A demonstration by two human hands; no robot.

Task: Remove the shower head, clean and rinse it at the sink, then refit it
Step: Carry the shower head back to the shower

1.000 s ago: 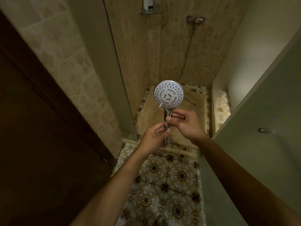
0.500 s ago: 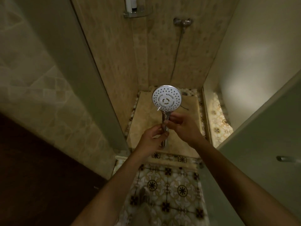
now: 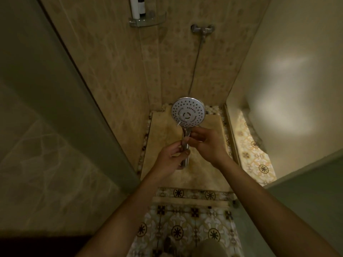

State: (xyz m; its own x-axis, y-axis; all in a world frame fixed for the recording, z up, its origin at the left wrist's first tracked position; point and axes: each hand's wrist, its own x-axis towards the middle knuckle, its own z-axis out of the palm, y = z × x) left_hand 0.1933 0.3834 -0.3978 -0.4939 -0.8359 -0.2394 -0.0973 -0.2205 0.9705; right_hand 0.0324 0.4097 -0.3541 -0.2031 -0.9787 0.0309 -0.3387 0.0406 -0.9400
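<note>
Shower head [image 3: 188, 114], handle [image 3: 186, 132] in curled left hand [image 3: 170, 157], pinched just above by right hand [image 3: 208, 143].

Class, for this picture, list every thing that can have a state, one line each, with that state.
shower head: held up, spray face toward the camera, no water coming out.
left hand: grips the handle low down.
right hand: pinches the handle near its top.
hose: hangs down from the mixer tap.
corner shelf: holds a white bottle.
</note>
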